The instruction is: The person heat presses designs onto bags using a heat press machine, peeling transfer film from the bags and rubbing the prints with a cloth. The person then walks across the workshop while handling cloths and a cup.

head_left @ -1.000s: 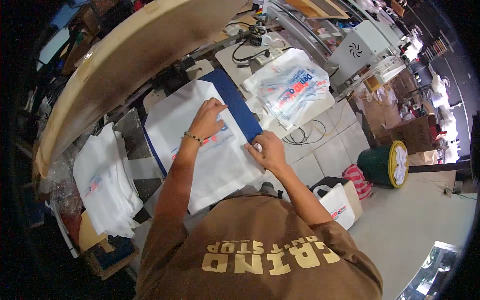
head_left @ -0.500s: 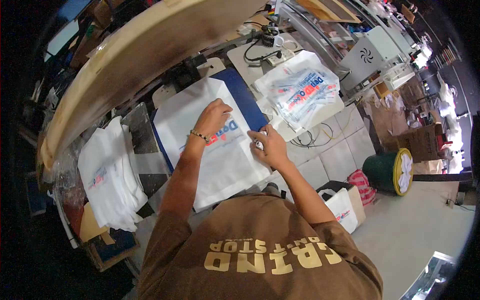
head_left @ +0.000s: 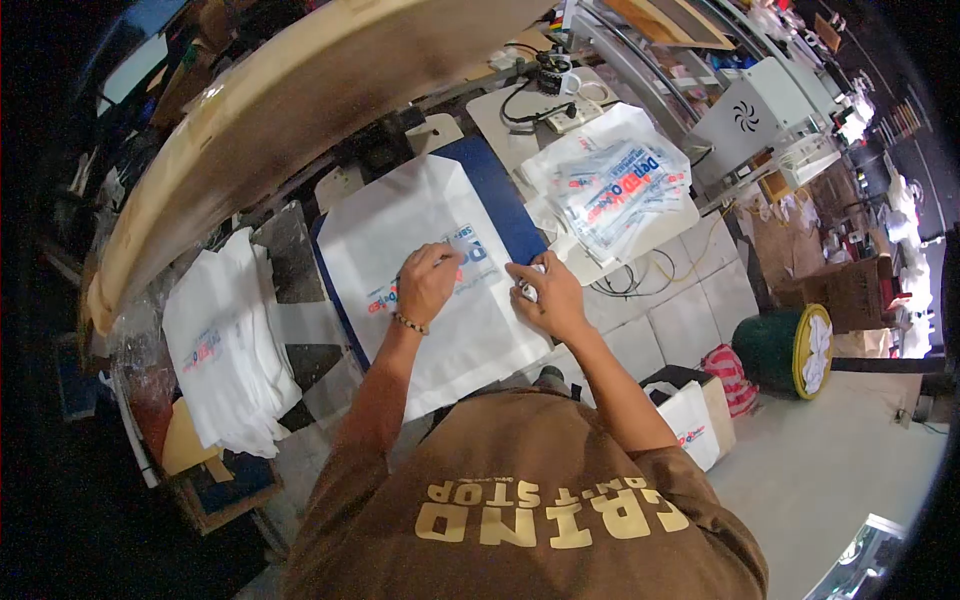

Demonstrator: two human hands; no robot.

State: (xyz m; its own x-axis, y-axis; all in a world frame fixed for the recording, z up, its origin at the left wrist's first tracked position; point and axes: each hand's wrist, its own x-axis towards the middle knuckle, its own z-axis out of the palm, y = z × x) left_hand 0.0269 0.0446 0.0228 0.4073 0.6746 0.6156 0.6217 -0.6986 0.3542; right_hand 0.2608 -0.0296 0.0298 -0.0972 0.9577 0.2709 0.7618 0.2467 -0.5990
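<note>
A white bag (head_left: 400,205) with a blue and red print lies flat over a dark blue board (head_left: 503,205). Over the print is my left hand (head_left: 430,285), wearing a beaded bracelet, its fingers curled together; what they pinch, if anything, is too small to make out. My right hand (head_left: 550,295) is closed around a small crumpled white thing (head_left: 530,285) at the bag's right edge. A clear film with part of the print shows on the bag beside my left hand.
Printed film sheets (head_left: 625,190) lie on a white tabletop at the upper right. A stack of white bags (head_left: 225,345) is at the left. A large curved tan panel (head_left: 270,110) arches over the upper left. A green bin (head_left: 780,350) stands at the right.
My left hand has moved down across the print toward me, showing more of its upper part. My right hand stays at the bag's right edge. The whole view has shifted slightly.
</note>
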